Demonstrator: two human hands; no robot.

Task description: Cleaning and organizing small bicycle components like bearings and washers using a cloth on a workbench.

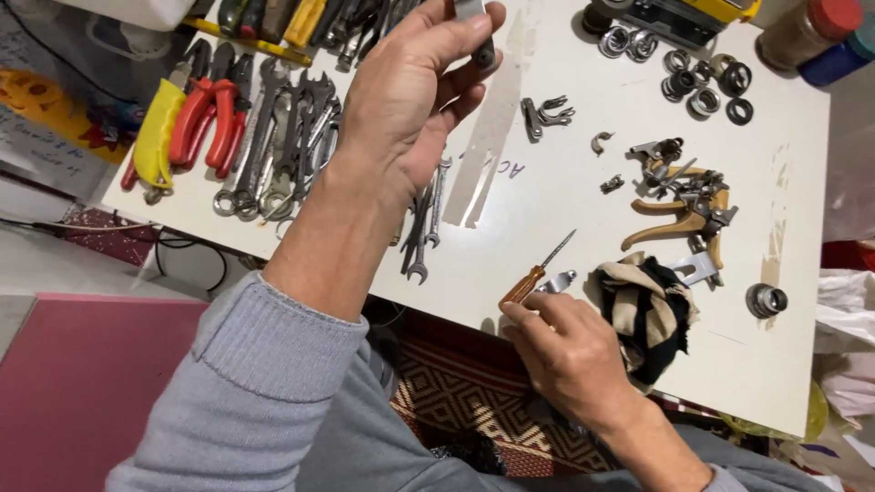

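Two hands busy, only the head view to go by. Left hand [410, 96] raised up over the table [565, 237], fingers pinched shut on a small metal part [476, 32] near the top edge, part standing roughly upright between thumb and fingertips, lower end hanging down past the thumb, upper end cut off by the frame so can't tell the full shape. Right hand [570, 351] down low at the near table edge, fingers curled, thumb side touching the butt of the screwdriver [536, 276]; can't tell whether really clamped on it or just resting against the orange handle. Screwdriver lying flat on the table, long axis slanting from the handle at the right hand up and away to the right, tip pointing toward the pile of tan-handled parts [684, 196], not toward the metal part. So: metal part well up and to the left of the screwdriver tip, hands well apart, right hand clearly the nearer one to the screwdriver, left one already on the part. Striped rag [647, 314] just beside the right hand, touching a shiny bracket [697, 267]. Wrenches [283, 146] and red pliers [205, 118] laid out under and beside the left forearm, well apart from the right hand. Loose metal rings [702, 87] at the far right corner.
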